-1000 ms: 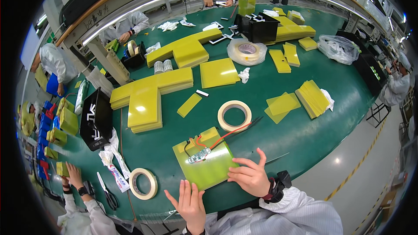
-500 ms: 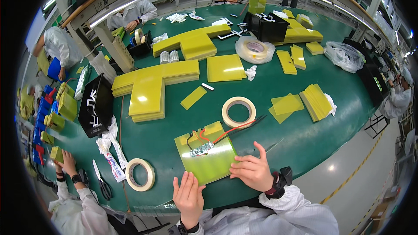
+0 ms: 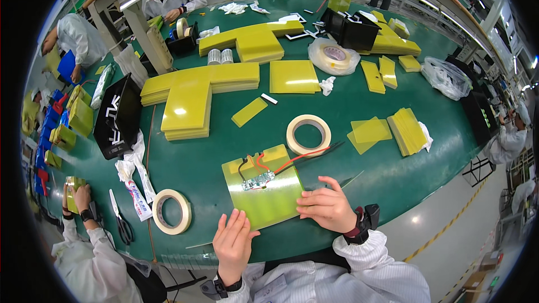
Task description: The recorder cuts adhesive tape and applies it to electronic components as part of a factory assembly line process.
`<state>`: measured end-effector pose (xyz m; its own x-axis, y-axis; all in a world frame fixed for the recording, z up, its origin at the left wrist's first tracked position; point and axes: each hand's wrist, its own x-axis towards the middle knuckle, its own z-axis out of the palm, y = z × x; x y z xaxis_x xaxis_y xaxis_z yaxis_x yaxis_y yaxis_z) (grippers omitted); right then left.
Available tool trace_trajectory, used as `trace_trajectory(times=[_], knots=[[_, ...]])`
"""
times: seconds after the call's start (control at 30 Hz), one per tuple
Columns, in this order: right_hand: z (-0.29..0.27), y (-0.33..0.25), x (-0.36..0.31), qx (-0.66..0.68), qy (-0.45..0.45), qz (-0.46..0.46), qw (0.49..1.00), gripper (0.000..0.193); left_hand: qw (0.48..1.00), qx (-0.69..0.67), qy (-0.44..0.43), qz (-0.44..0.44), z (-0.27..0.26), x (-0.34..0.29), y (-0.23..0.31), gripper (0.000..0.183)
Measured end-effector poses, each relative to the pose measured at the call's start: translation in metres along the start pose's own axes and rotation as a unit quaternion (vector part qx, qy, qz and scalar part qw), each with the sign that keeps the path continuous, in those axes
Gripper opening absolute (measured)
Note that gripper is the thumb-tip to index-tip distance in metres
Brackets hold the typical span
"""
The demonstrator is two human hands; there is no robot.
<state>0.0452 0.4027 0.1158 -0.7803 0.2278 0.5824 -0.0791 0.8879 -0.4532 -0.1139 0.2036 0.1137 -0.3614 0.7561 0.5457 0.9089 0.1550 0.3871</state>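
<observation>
A flat yellow-green block (image 3: 264,199), perhaps a battery pack, lies on the table before me. On its top sit a small green circuit board (image 3: 258,180) and black, orange and red wires (image 3: 300,158). My left hand (image 3: 233,241) rests its outstretched fingertips on the block's near left edge. At the near right edge, my right hand (image 3: 327,207) touches the block with fingers extended and the index finger raised. A thin clear strip (image 3: 352,179) shows beyond my right hand, its middle hidden. Just behind the block lies a cream tape roll (image 3: 309,134).
Another tape roll (image 3: 172,211), scissors (image 3: 120,221) and a white tube (image 3: 138,199) lie to the left. Stacks of yellow sheets (image 3: 188,104) and a black bin (image 3: 118,115) stand farther back. A co-worker's hand (image 3: 82,197) holds a yellow block at far left.
The view has shifted slightly. The right hand's raised index finger leans lower over the block's edge. Both hands stay at the block; the co-worker at left has turned the yellow block.
</observation>
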Motion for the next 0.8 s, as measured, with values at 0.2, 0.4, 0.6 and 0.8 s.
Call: trace_trajectory(times=[0.2, 0.4, 0.6, 0.8], knots=[[-0.002, 0.0, 0.001, -0.011, -0.002, 0.001, 1.0, 0.021, 0.999, -0.045, 0.004, 0.01, -0.002, 0.005, -0.005, 0.032], [-0.002, 0.002, 0.001, -0.002, -0.006, -0.009, 1.0, 0.023, 0.999, -0.032, 0.012, 0.023, -0.002, 0.006, -0.006, 0.028], [-0.003, 0.003, -0.001, 0.002, -0.021, -0.011, 1.0, 0.023, 0.999, -0.043, -0.005, 0.032, -0.004, 0.012, -0.008, 0.027], [-0.004, 0.001, -0.001, -0.008, -0.022, -0.01, 1.0, 0.021, 0.998, -0.039, -0.057, 0.009, -0.009, 0.022, -0.007, 0.045]])
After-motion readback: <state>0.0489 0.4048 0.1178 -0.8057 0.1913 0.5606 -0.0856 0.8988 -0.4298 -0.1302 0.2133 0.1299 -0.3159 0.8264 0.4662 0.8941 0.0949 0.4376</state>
